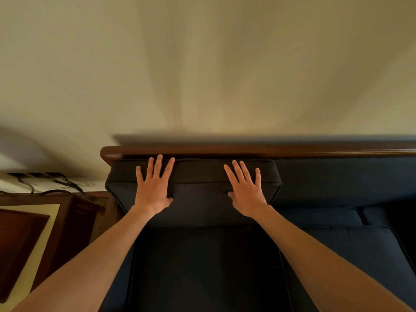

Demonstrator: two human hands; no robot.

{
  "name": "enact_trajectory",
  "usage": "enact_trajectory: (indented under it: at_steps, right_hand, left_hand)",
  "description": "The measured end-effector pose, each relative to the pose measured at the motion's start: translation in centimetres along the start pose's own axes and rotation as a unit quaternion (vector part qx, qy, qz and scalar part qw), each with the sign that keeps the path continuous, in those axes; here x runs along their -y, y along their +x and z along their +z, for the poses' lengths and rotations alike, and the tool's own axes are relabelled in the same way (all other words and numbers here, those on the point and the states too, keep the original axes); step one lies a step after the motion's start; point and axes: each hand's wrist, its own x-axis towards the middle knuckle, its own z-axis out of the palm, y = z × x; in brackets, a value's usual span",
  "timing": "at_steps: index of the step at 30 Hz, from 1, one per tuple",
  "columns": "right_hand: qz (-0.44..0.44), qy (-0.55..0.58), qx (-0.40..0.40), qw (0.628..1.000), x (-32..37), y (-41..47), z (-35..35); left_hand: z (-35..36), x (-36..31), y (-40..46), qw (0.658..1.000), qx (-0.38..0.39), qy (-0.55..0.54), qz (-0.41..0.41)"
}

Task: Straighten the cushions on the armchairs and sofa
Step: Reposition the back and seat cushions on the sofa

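We press our left hand (153,188) and right hand (246,191), fingers straight and spread, flat on the dark back cushion (198,192) below the wooden rail (247,150), probably to seat it squarely.

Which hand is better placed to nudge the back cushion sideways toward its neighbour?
Probably the left hand: it lies flat near the back cushion's outer end, so it can push toward the neighbour. The right hand would have to drag it.

Left hand (153,190) and right hand (246,191) lie flat, side by side, on the dark navy fabric back cushion (198,194), below the brown wooden sofa rail (225,150); the navy seat cushion (202,266) lies in front, the dark wooden side table (40,233) left.
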Motion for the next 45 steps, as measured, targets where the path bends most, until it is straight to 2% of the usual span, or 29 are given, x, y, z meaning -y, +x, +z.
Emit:
enact_trajectory:
  at_steps: [4,12,17,21,23,25,29,31,33,38,45]
  right_hand:
    - [-0.010,0.014,0.005,1.000,-0.6,0.4,0.1]
    - [-0.003,0.004,0.020,1.000,-0.8,2.5,0.3]
    - [0.004,0.012,0.047,0.999,-0.7,2.1,0.3]
    - [-0.014,0.052,0.110,0.992,-1.2,1.5,-2.4]
    - [-0.020,0.089,0.141,0.986,-1.7,0.9,-4.7]
    - [-0.008,0.141,0.141,0.980,-2.6,-0.2,-6.6]
    - [0.024,0.226,0.071,0.971,-5.2,-4.5,-9.3]
    - [0.035,0.261,0.041,0.964,-7.6,-8.2,-10.3]
    - [0.049,0.286,0.013,0.957,-9.8,-11.8,-10.6]
    - [0.098,0.318,-0.024,0.943,-18.8,-23.1,-9.6]
    - [0.153,0.352,-0.007,0.923,-31.5,-35.1,-2.6]
  left_hand:
    - [1.1,-1.0,-1.5,0.999,-0.004,0.000,0.052]
    - [0.9,-1.1,0.6,0.998,0.025,-0.035,0.039]
    - [1.0,-1.6,0.1,0.998,0.045,-0.004,0.032]
    - [-1.4,-2.1,-0.2,0.991,0.129,0.029,0.022]
    - [-3.4,-3.0,-0.5,0.984,0.178,0.006,0.002]
    - [-5.2,-4.7,-1.0,0.982,0.182,-0.036,-0.020]
    - [-7.9,-10.2,-3.3,0.988,0.109,-0.114,0.000]
    - [-9.0,-14.3,-4.9,0.979,0.082,-0.185,0.017]
    - [-9.8,-18.5,-6.9,0.963,0.085,-0.252,0.036]
    - [-10.6,-31.5,-13.0,0.943,0.083,-0.308,0.096]
    - [-5.8,-46.2,-19.2,0.935,0.104,-0.330,0.078]
